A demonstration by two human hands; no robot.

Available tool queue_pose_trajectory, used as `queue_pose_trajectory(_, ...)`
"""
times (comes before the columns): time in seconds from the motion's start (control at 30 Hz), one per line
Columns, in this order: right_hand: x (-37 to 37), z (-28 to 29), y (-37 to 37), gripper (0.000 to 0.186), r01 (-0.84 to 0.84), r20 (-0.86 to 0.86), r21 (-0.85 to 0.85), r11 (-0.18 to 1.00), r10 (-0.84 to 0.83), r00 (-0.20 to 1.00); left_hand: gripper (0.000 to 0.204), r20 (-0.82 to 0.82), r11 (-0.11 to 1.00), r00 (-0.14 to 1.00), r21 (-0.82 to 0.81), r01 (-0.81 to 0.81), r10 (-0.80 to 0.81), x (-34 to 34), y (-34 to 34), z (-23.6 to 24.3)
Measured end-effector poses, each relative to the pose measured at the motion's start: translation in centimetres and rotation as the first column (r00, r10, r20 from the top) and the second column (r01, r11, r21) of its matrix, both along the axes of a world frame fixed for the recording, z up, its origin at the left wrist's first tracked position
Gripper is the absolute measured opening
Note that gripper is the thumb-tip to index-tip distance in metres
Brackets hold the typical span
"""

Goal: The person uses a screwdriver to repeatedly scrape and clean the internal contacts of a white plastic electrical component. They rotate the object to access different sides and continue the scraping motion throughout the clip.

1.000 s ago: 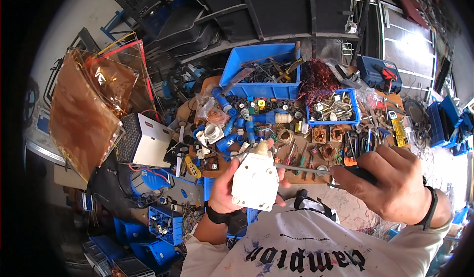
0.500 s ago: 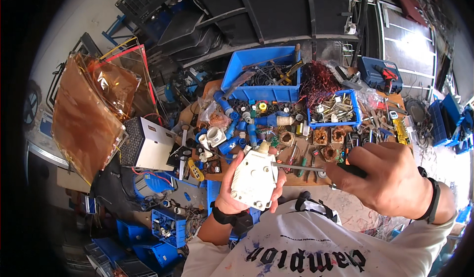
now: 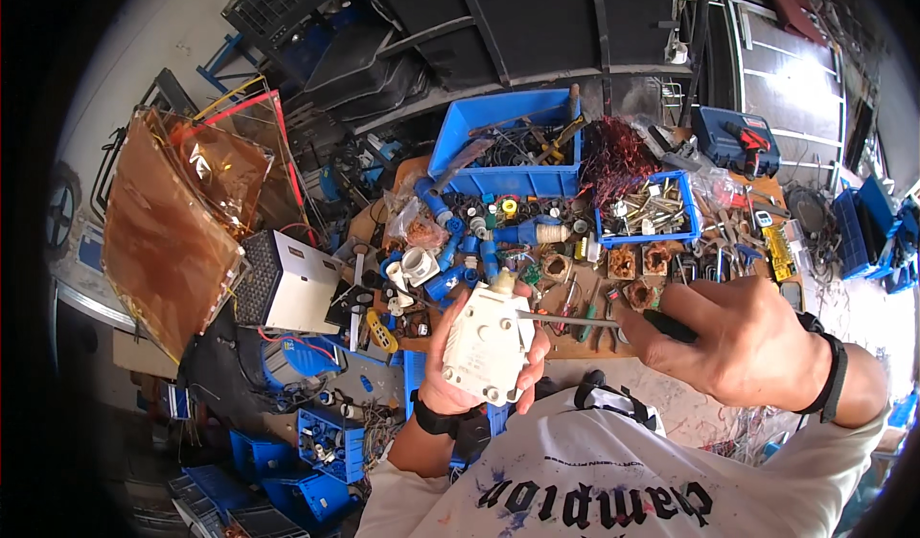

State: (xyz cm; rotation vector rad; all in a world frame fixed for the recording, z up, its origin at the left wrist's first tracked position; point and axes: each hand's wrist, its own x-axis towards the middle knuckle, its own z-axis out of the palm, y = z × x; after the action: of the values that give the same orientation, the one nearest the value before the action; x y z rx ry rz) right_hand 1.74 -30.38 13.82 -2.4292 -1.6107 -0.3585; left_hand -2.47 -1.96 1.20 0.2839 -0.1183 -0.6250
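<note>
A whitish box-shaped housing point(image 3: 487, 344) with round screw holes at its corners rests in my left hand point(image 3: 448, 385). My thumb lies along its left side and my fingers curl round its right side. A yellowish fitting point(image 3: 502, 284) sticks out of its far end. My right hand point(image 3: 733, 342) is closed round the dark handle of a screwdriver point(image 3: 565, 320). Its long metal shaft points left, and the tip meets the housing near the upper right corner hole. Whether the tip sits in a screw I cannot tell.
Beyond my hands a wooden workbench point(image 3: 565, 348) is crowded with blue pipe fittings and hand tools. A large blue bin point(image 3: 508, 182) and a smaller blue tray point(image 3: 648, 238) of screws stand on it. A red drill point(image 3: 750, 142) lies on a blue case at the far right.
The housing has shifted slightly left and turned a little in my left hand. My right hand and the screwdriver have moved slightly left with it.
</note>
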Motion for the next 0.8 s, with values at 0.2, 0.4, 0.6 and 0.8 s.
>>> queue_pose_trajectory(0.2, 0.1, -0.2, 0.0, 0.030, 0.009, -0.051, 0.011, 1.000, -0.009, 0.999, 0.062, -0.037, 0.998, 0.999, -0.060, 0.008, -0.010, 0.1, -0.4, 0.0)
queue_pose_trajectory(0.4, 0.2, -1.4, -0.2, 0.027, 0.032, -0.223, 0.122, 0.992, -0.004, 0.975, 0.059, -0.038, 0.998, 0.999, -0.068, 0.009, -0.012, 0.3, -0.6, 0.2)
queue_pose_trajectory(0.6, 0.7, -3.5, -0.1, 0.027, 0.116, -0.494, 0.252, 0.961, 0.024, 0.869, 0.060, -0.075, 0.993, 0.997, -0.119, 0.008, -0.017, 0.3, -0.8, -1.0)
queue_pose_trajectory(0.8, 1.1, -5.3, 0.2, 0.022, 0.196, -0.655, 0.377, 0.905, 0.111, 0.747, 0.059, -0.085, 0.992, 0.996, -0.127, 0.007, -0.018, 0.8, -0.6, -1.5)
